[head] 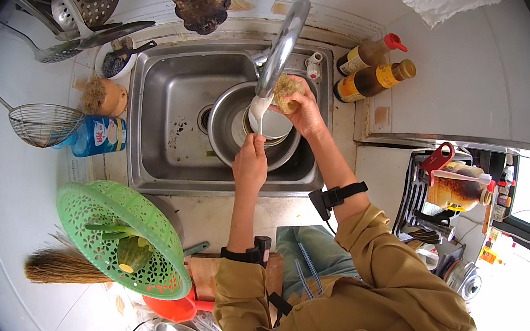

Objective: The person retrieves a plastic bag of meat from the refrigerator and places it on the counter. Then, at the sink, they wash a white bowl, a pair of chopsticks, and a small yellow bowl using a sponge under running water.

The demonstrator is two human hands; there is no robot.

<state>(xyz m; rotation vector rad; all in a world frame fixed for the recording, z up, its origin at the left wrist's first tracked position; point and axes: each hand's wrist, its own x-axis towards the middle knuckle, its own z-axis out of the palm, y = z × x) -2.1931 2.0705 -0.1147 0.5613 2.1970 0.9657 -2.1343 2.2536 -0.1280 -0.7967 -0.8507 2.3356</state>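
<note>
My left hand (pixel 250 162) grips the handle of a white spoon (pixel 260 109), whose bowl end is up beneath the mouth of the chrome faucet (pixel 285 44). In my right hand (pixel 307 113) is a tan fibrous scrubber, possibly a loofah (pixel 287 92), close beside the spoon. Below both hands a round metal basin (pixel 222 131) rests in the stainless steel sink (pixel 157 94). White dishware (pixel 274 125) sits inside that basin, partly hidden by my hands and the spoon. Whether water is running cannot be made out.
Left of the sink are a blue detergent bottle (pixel 97 135), a wire skimmer (pixel 44 124) and a green colander (pixel 164 237) holding vegetables. Two sauce bottles (pixel 374 81) lean at the right. Metal ladles (pixel 95 37) hang at the upper left.
</note>
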